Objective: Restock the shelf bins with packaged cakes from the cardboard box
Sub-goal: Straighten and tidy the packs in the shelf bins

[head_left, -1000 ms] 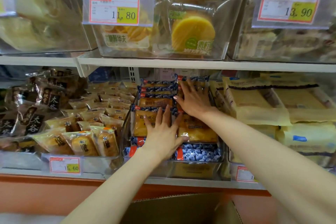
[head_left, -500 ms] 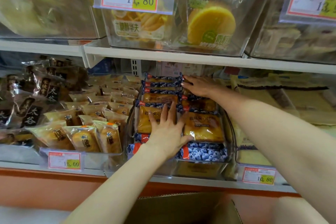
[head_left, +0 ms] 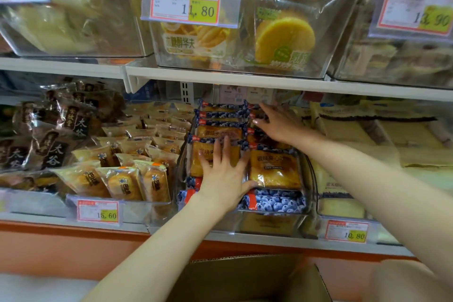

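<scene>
**Both hands on cakes in middle bin**

Packaged cakes (head_left: 274, 167) lie in two overlapping rows inside the clear bin (head_left: 269, 224) on the lower shelf. Left hand (head_left: 224, 179): grip spread, palm flat on the front pack of the bin's left row. Right hand (head_left: 279, 125): fingers straight, resting on packs at the bin's back right. Cardboard box (head_left: 245, 277) sits below the bin.

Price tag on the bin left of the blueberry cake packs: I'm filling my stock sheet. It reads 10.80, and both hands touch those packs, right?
Not quite: in the head view that price tag reads 15.60, not 10.80. The left hand and right hand do touch the blueberry cake packs.
</scene>
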Tool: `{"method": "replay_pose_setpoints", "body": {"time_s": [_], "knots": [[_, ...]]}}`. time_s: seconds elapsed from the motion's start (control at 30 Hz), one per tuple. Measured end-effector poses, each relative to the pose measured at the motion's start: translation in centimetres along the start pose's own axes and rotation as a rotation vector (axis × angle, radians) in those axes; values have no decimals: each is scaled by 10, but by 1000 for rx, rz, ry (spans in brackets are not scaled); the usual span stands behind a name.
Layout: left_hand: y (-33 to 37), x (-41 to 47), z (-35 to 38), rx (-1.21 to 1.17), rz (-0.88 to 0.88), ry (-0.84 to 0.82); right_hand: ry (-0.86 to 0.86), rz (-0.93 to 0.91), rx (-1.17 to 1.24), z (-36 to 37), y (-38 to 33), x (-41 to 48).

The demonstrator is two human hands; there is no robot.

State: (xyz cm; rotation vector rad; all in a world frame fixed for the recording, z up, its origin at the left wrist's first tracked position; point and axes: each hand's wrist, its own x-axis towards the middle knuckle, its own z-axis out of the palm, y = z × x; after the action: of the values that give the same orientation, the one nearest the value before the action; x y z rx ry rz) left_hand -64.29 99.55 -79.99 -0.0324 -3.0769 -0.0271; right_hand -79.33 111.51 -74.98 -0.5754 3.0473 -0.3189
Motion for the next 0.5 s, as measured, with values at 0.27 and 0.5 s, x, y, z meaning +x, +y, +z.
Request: {"method": "replay_pose_setpoints", "body": {"time_s": [0.27,0.5], "knots": [[-4,-21,0,3,-40,-54,-31,-67,-46,25,-21,-133],[-4,-31,3,24,20,-69,-93,-70,-165,44,-17,-171]]}}
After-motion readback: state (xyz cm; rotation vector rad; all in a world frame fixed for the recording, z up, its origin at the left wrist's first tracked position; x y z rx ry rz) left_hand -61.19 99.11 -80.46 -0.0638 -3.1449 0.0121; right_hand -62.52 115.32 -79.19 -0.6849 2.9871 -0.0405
